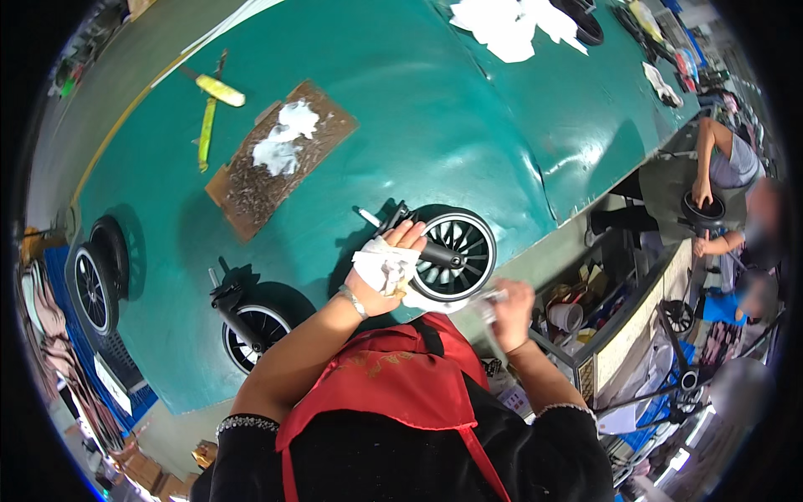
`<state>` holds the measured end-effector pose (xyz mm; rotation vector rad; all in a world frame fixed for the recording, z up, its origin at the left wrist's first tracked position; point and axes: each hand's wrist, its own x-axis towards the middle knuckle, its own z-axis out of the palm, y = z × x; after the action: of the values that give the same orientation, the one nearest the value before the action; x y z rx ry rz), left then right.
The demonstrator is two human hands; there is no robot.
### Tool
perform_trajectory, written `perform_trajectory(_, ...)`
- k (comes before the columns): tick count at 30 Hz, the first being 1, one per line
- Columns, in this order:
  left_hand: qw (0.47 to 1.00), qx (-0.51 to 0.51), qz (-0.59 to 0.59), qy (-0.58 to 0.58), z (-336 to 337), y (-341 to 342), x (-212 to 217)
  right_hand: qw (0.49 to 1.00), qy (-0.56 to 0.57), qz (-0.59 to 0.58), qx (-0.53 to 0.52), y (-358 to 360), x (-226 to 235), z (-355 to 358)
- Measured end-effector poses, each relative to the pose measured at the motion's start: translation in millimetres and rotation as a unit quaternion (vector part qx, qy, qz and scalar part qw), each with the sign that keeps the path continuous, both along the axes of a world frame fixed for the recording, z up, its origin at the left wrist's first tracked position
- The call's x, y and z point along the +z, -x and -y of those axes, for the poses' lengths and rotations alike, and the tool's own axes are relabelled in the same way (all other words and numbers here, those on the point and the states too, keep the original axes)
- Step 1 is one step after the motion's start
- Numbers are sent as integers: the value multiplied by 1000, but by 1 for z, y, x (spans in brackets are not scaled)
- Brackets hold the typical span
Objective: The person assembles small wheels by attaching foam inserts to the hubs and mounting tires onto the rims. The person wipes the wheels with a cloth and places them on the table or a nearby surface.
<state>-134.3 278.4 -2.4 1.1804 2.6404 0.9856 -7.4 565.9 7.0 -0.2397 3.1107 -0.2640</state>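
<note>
A black wheel with a white-edged rim (478,263) lies at the table's near edge, a black fork (441,253) across it. My left hand (406,238) reaches over the fork, its fingers stretched out. A crumpled white cloth (383,266) lies across that hand. Right of the wheel, my right hand (512,314) is closed and blurred by motion. Something pale sticks out from its fingers, too smeared to name. A second wheel with its fork (242,329) lies to the left, partly hidden by my left forearm.
The green-topped table (401,109) carries a brown board (311,146) with white paste, a yellow-handled cutter (219,89), and loose wheels (94,289) at its left edge. White cloths (506,29) lie at the back. A parts bin (577,314) and people (736,167) are at the right.
</note>
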Motion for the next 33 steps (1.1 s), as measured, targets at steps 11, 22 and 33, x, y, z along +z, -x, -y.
perform_trajectory(11,915,391,-85,51,102,-40,55,973,98,-19,207,171,53,65)
perform_trajectory(22,709,611,196,292,217,-72,41,959,-40,179,215,208,28,122)
perform_trajectory(33,745,635,96,181,213,-94,13,915,-43,371,150,297,69,225)
